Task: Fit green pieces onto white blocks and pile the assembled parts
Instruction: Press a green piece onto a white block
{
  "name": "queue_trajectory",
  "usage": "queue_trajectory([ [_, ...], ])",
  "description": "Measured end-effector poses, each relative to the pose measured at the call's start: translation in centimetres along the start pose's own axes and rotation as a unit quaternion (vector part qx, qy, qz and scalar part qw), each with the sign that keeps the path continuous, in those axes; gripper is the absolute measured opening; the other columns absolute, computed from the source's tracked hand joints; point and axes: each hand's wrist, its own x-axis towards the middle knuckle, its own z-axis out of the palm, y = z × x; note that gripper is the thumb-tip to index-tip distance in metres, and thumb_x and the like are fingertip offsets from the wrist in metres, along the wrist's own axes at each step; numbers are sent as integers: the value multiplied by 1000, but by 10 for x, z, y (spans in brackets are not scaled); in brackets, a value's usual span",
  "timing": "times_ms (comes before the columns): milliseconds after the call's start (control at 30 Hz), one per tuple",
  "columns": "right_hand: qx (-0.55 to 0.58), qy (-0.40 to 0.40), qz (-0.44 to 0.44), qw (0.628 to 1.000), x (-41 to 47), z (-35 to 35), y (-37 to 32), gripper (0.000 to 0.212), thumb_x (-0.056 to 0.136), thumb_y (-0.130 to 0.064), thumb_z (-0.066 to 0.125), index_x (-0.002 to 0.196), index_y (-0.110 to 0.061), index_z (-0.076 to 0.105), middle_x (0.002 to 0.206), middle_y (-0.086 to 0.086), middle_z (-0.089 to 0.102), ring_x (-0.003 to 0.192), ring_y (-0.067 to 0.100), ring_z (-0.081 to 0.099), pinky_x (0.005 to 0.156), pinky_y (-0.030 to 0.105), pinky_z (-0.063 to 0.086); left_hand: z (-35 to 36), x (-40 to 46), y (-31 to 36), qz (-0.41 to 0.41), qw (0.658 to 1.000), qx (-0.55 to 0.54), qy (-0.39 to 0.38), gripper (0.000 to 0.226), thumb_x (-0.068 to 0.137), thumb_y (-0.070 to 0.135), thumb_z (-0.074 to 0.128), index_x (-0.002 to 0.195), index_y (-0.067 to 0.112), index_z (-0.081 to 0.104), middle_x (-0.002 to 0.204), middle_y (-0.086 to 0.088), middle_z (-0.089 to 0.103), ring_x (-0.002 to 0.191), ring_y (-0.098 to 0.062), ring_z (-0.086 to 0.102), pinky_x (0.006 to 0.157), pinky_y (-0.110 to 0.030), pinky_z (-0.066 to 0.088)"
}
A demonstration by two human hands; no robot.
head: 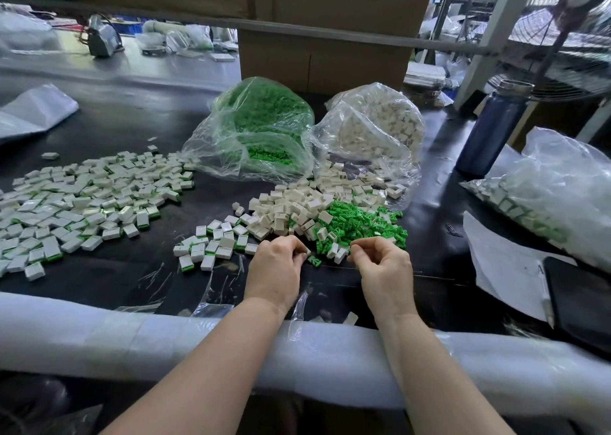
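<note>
A heap of loose white blocks [297, 203] lies mid-table, with a heap of small green pieces [360, 223] at its right. My left hand [276, 269] pinches a white block [305, 253] at its fingertips, just below the heaps. My right hand [383, 266] has curled fingers at the near edge of the green heap; what they pinch is hidden. One green piece [314, 262] lies between my hands. Assembled white-and-green parts lie in a small cluster [211, 244] and a wide spread [82, 200] at the left.
Two clear bags stand behind the heaps, one of green pieces [261, 127] and one of white blocks [373, 127]. A blue bottle [492, 130], a bag of assembled parts [555, 190], papers with a pen [506, 269] and a black phone [582, 296] sit right. A padded rail [132, 338] lines the near edge.
</note>
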Motion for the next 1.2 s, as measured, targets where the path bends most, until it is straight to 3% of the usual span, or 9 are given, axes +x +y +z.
queue_trajectory([
  [133,16,-18,8,1000,0,-1,0,21,83,-10,67,71,-26,63,70,-2,66,69,13,61,65,21,50,1,1,-1,19,1000,9,-1,21,93,18,55,112,15,63,105,-3,63,99,-21,54,90,-36,45],
  [233,25,-23,18,999,1,-1,2,15,82,-7,68,84,-21,63,72,1,63,67,12,57,63,19,44,4,3,-3,44,995,77,-46,34,97,21,45,130,18,53,113,-3,53,106,-21,46,98,-34,39],
  [367,35,-34,7,999,2,-1,2,16,82,-4,68,81,-20,64,76,-3,66,75,11,62,70,16,49,3,1,-1,40,998,33,-44,23,94,14,50,114,15,60,110,-2,48,102,-18,50,95,-29,40],
  [467,42,-54,-9,998,0,-1,-1,24,83,-3,66,76,-25,64,75,-7,66,71,1,61,67,8,47,-4,0,2,40,998,-46,-27,12,88,6,58,94,17,60,95,3,50,81,-7,52,79,-11,42],
  [533,50,-77,-19,996,-1,-1,-2,26,83,-1,65,75,-26,64,73,-9,66,68,-4,61,66,6,46,-8,0,2,24,994,-98,-36,12,87,6,61,87,17,58,88,1,55,76,-8,52,74,-13,43],
  [833,59,-101,-34,993,0,2,-1,23,81,0,68,77,-22,65,74,-8,67,65,-7,60,65,6,45,-9,0,1,-20,974,-219,-64,15,86,7,63,90,21,58,84,-4,63,80,-20,63,77,-28,53],
  [933,67,-102,-34,992,-1,2,-2,23,79,-1,71,75,-23,65,71,-7,66,62,-6,59,62,7,45,-8,0,-1,-48,944,-315,-87,19,85,3,63,101,13,67,76,1,66,72,-12,66,73,-23,56],
  [1000,72,-110,-31,991,-1,3,-3,23,78,-1,71,74,-22,65,70,-7,66,62,-5,60,61,7,46,-9,0,0,-61,926,-360,-98,15,84,2,64,95,9,69,73,-1,68,67,-8,66,66,-18,55],
  [1200,86,-117,-23,989,-3,0,-4,21,78,0,71,73,-19,66,68,-6,67,62,-2,61,61,10,48,-13,-2,4,-56,918,-365,-144,13,85,3,62,88,15,68,76,-2,69,63,-6,66,60,-15,52],
])
